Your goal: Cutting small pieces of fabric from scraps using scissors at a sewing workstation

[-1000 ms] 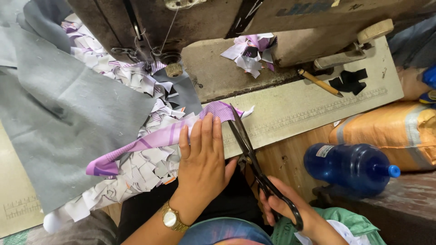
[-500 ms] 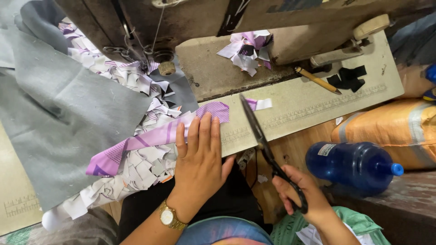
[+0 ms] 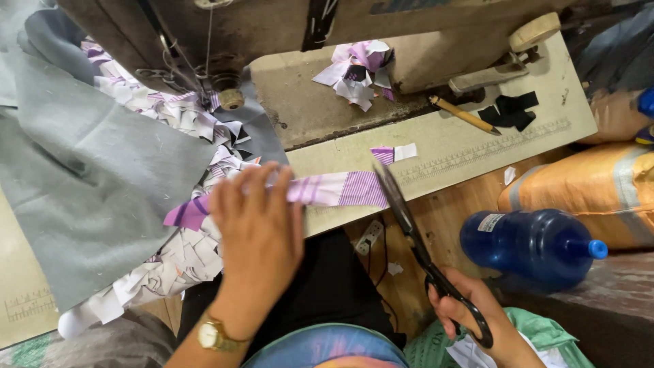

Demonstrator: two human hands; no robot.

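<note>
A strip of purple-and-white striped fabric (image 3: 327, 191) is pressed flat against the front edge of the tabletop (image 3: 477, 146) by the left hand (image 3: 259, 238), whose fingers are spread open and laid over the strip's middle; a gold wristwatch (image 3: 214, 335) is worn on that wrist. The strip's right end is met by the blades of a pair of black-handled scissors (image 3: 422, 255), which are gripped through the handle loops by the right hand (image 3: 470, 317), its fingers closed around them; the blades are seen nearly together, with the tip at the strip's far edge. Just beyond the blade tip, a small cut piece of the same striped fabric (image 3: 394, 154) is lying on the tabletop. To the left of the strip, a heap of purple and white scraps (image 3: 184, 129) is spread under and beside a large sheet of grey fabric (image 3: 88, 177). Above, the body of a sewing machine (image 3: 272, 27) is seen, with another small bundle of scraps (image 3: 357, 71) resting on its base. Farther right on the tabletop, a pencil (image 3: 464, 114) and some black fabric pieces (image 3: 509, 110) are lying near each other. Below the tabletop's edge, on the right, a blue plastic bottle (image 3: 528, 245) is lying on its side, just in front of an orange sack (image 3: 586, 191).
</note>
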